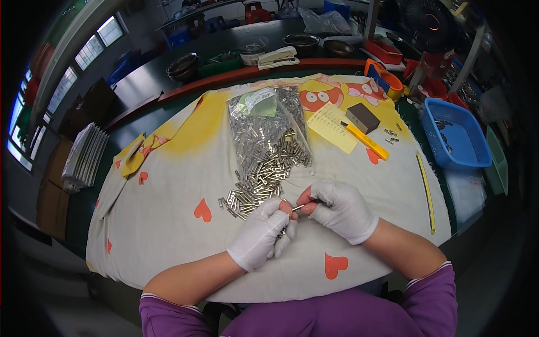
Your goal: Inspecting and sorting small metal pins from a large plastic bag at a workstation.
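Here, two gloved hands [258,233] [345,213], one metal pin [298,208] between

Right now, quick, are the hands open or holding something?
Left hand: closed, pinching a small metal piece.
Right hand: closed, pinching the same piece's other end.

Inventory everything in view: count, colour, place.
metal piece: one, silver, at fingertips
metal parts: many, silver, heaped on cloth
plastic bag: one, clear, behind heap
cloth: one, white and yellow, on bench
note: one, yellow, right of bag
block: one, brown, beside note
knife: one, yellow, partly over note
strip: one, yellow, cloth's right
basin: one, blue, right of cloth
bowls: several, grey, far back
background clutter: uncounted, mixed, rear
left hand: one, white glove, near heap
right hand: one, white glove, opposite left
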`<state>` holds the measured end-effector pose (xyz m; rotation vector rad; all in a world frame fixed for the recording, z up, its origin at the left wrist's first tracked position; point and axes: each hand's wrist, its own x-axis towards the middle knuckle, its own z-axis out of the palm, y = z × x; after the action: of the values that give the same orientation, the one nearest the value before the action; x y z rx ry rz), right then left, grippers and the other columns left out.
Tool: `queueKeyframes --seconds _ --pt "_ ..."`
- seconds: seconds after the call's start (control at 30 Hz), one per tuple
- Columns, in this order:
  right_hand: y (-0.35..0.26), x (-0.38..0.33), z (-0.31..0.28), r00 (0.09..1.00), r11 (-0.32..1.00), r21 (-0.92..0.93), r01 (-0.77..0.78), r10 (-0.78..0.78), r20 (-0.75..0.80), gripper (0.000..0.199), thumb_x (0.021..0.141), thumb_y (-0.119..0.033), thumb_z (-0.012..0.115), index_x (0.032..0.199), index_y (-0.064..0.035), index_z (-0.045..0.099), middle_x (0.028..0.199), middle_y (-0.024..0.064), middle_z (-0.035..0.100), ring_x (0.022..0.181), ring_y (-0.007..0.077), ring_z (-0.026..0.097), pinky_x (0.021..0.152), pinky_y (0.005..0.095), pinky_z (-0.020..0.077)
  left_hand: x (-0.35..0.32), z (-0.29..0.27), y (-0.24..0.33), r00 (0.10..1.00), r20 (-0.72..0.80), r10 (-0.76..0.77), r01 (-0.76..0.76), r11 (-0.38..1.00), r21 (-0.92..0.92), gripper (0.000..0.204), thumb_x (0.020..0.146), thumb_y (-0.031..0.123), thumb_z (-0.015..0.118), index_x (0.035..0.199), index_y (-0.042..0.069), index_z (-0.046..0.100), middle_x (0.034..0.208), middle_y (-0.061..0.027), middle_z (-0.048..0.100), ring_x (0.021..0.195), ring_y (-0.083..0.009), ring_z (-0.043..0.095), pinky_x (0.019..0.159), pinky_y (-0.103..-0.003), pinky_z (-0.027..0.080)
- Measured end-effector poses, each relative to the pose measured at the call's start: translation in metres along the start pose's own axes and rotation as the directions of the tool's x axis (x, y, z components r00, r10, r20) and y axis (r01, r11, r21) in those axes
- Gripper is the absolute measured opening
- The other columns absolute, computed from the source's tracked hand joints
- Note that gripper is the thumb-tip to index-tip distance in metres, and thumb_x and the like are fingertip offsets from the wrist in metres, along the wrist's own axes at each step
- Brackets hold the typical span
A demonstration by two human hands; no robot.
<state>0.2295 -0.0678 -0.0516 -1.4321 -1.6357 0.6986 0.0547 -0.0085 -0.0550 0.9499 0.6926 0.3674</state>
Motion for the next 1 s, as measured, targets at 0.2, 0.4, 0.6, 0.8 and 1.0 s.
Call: queueKeyframes --seconds 0.2,0.4,0.6,0.8,1.0 --pt "0.002 0.0 0.001 0.999 0.999 0.035 0.033 -0.032 -0.027 0.011 0.076 -0.002 0.065 0.085 -0.0005 0.059 0.076 0.0074 0.061 0.067 0.0126 0.057 0.063 0.0243 0.0465 -0.001 -0.003 0.003 0.998 0.059 -0.019 0.016 0.999 0.046 0.022 0.092 0.027 0.043 0.086 0.007 0.048 0.061 -0.0028 0.05 0.04 -0.0076 0.04 0.035 -0.02 0.029" --pt "0.004 0.003 0.003 0.978 0.978 0.036 0.205 -0.206 0.032 0.015 0.077 -0.013 0.065 0.087 -0.0027 0.061 0.073 0.0114 0.059 0.068 0.0258 0.059 0.062 0.0312 0.0466 -0.001 0.001 0.003 0.999 0.054 0.003 -0.006 0.998 0.061 0.024 0.092 0.031 0.043 0.086 0.008 0.048 0.061 -0.0014 0.05 0.038 -0.0068 0.038 0.033 -0.02 0.027" --pt "0.001 0.012 0.002 0.961 0.949 -0.17 0.265 -0.274 -0.033 0.018 0.071 -0.013 0.066 0.083 -0.0014 0.06 0.078 0.0121 0.056 0.076 0.0296 0.055 0.067 0.0365 0.0451 0.0 -0.003 0.001 0.997 -0.017 -0.077 0.077 0.997 -0.019 0.019 0.091 0.026 0.047 0.089 0.007 0.049 0.065 -0.0026 0.052 0.04 -0.0066 0.039 0.034 -0.02 0.028" --pt "0.004 0.012 0.006 0.914 0.845 -0.356 0.399 -0.399 0.078 0.019 0.064 -0.014 0.068 0.078 -0.0048 0.06 0.077 0.0108 0.055 0.076 0.0306 0.054 0.066 0.0392 0.0437 0.0 -0.002 0.0 1.0 0.03 -0.006 0.007 0.998 -0.054 0.019 0.092 0.021 0.045 0.092 0.004 0.052 0.065 -0.0029 0.052 0.039 -0.0062 0.038 0.035 -0.02 0.028" --pt "0.009 0.009 0.004 0.956 0.872 -0.398 0.287 -0.23 0.184 0.014 0.065 -0.012 0.066 0.077 -0.006 0.06 0.074 0.0103 0.054 0.076 0.0307 0.054 0.067 0.0395 0.0438 0.0 -0.001 0.002 1.0 0.006 -0.007 0.007 1.0 -0.01 0.014 0.091 0.022 0.047 0.087 0.009 0.047 0.063 -0.0026 0.049 0.041 -0.0073 0.037 0.035 -0.019 0.028"
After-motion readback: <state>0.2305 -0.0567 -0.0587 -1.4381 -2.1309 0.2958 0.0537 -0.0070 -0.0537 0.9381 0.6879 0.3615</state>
